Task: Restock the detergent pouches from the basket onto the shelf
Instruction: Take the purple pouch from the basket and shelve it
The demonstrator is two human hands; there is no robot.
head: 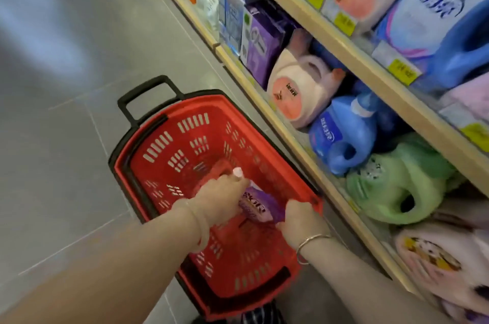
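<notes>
A red plastic basket (169, 122) with black handles stands on the floor beside the shelf (291, 138). A purple detergent pouch (260, 204) with a white cap (237, 172) sits inside the basket, held between both hands. My left hand (221, 202) grips its upper end near the cap. My right hand (300, 220) grips its lower end, close to the basket's right rim. The pouch's middle shows between the hands; the rest is hidden by them.
The wooden shelf on the right carries lying detergent jugs: pink (299, 88), blue (341, 135) and green (394, 183), with purple boxes (260, 43) further along. An upper shelf (357, 51) holds more jugs behind yellow price tags. Grey tiled floor (66, 138) lies to the left.
</notes>
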